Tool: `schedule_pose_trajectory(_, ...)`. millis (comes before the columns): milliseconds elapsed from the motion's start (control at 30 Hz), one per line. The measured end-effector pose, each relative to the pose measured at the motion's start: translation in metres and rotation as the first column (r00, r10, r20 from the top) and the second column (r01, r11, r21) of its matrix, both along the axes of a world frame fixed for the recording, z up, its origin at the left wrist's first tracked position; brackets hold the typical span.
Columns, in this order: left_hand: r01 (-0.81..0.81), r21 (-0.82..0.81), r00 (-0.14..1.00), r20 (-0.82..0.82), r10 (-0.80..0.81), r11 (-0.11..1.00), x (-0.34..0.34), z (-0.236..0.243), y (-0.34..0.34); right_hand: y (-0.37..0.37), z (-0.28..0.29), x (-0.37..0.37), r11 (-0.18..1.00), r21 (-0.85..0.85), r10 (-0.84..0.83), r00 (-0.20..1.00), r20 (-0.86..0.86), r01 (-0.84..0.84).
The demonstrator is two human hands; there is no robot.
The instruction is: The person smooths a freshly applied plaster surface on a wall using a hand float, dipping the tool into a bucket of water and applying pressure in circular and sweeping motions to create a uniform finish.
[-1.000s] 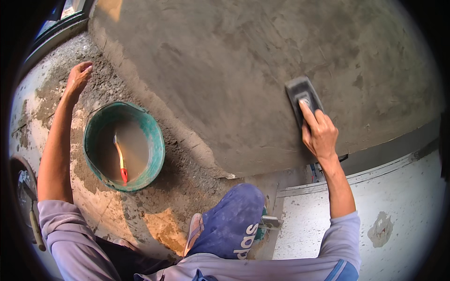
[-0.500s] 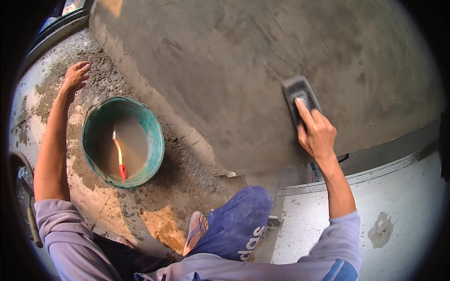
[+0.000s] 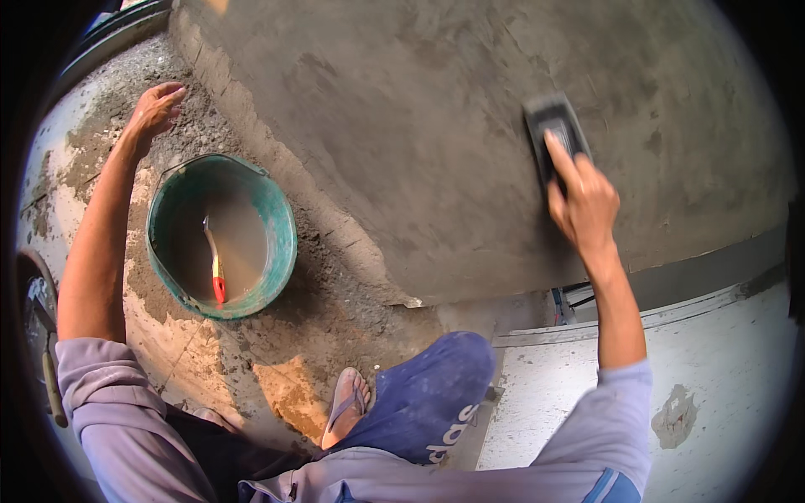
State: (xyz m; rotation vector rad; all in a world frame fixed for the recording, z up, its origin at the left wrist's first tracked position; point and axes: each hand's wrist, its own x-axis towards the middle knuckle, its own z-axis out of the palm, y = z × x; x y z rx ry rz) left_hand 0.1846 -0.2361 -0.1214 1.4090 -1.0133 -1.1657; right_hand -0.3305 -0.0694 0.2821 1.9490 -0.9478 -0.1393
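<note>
Smeared grey plaster (image 3: 386, 126) fills the upper right. My right hand (image 3: 587, 201) grips a dark float (image 3: 541, 113) against it, index finger stretched along its top; the float is slightly blurred. On the left, my left hand (image 3: 155, 109) is open with loosely curved fingers and holds nothing, above a green bucket (image 3: 277, 239) of murky water. A brush with a red-tipped handle (image 3: 219, 285) lies in the bucket.
Rubble (image 3: 151, 67) and stained floor run along the plaster's left edge, below a dark frame (image 3: 109, 33). A round container with a tool handle (image 3: 50, 377) sits at far left. A white surface (image 3: 570, 419) lies lower right, beside my blue-clad knee and sandalled foot (image 3: 348, 398).
My right hand and the float have moved up and to the right over the plaster. My left hand appears higher and further right. The bucket and surroundings have shifted slightly upward in view.
</note>
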Motion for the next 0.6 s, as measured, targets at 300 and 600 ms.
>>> schedule_pose_trajectory(300, -0.035, -0.094, 0.999, -0.002, 0.035, 0.995, -0.015, 0.000, -0.013, -0.118, -0.012, 0.110, 0.999, -0.042, 0.018, 0.998, -0.052, -0.020)
schedule_pose_trajectory(600, -0.107, 0.000, 0.991, -0.080, 0.107, 0.994, 0.034, -0.026, -0.006, 0.007, -0.007, 0.003, 1.000, -0.020, -0.020, 1.000, -0.024, 0.020)
